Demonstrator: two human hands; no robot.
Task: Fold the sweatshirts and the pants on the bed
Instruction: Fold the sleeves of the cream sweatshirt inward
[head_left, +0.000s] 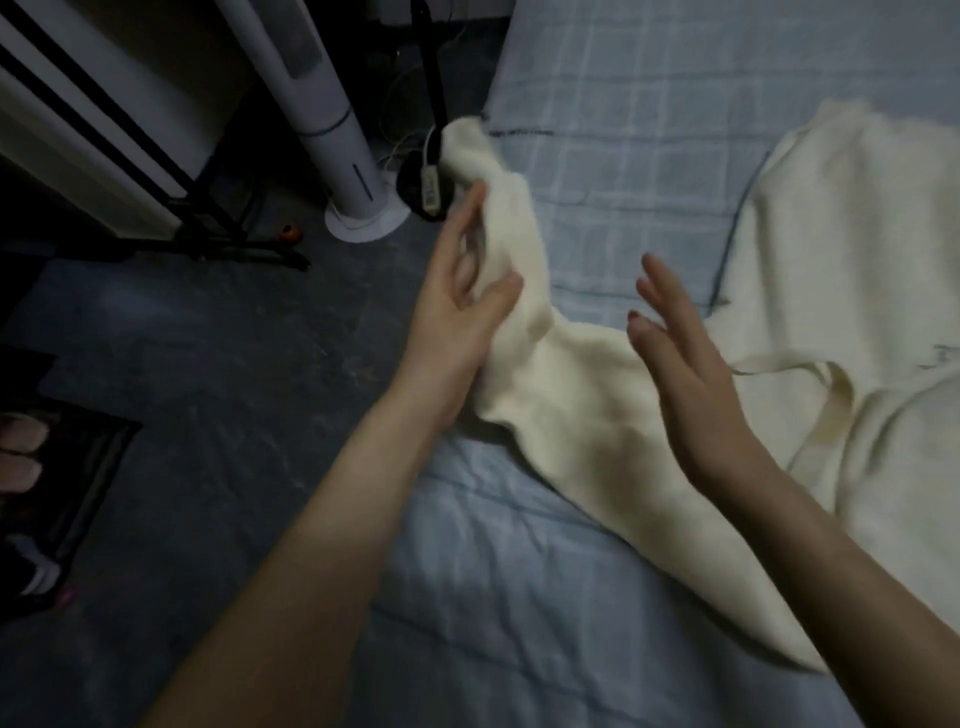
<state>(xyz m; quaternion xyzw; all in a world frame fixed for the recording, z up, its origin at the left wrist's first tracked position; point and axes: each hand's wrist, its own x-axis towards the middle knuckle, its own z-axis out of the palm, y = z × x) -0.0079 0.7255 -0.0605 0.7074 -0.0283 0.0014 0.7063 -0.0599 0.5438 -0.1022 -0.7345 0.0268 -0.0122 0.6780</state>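
Note:
A cream garment (857, 291) lies spread on the right side of the bed (613, 119), with a drawstring across its middle. One long cream limb of it (566, 395) stretches left toward the bed's edge, and its cuff end (467, 145) is lifted and blurred. My left hand (457, 301) is against the left side of that limb, fingers spread, thumb pressing the cloth. My right hand (680, 358) hovers flat over the limb's right side, fingers apart, holding nothing.
The bed has a pale blue checked cover. On the dark floor to the left stand a white tower fan (332, 130), a black stand's legs (228, 239) and cables with a power strip (428, 192). A dark mat (67, 499) lies at the far left.

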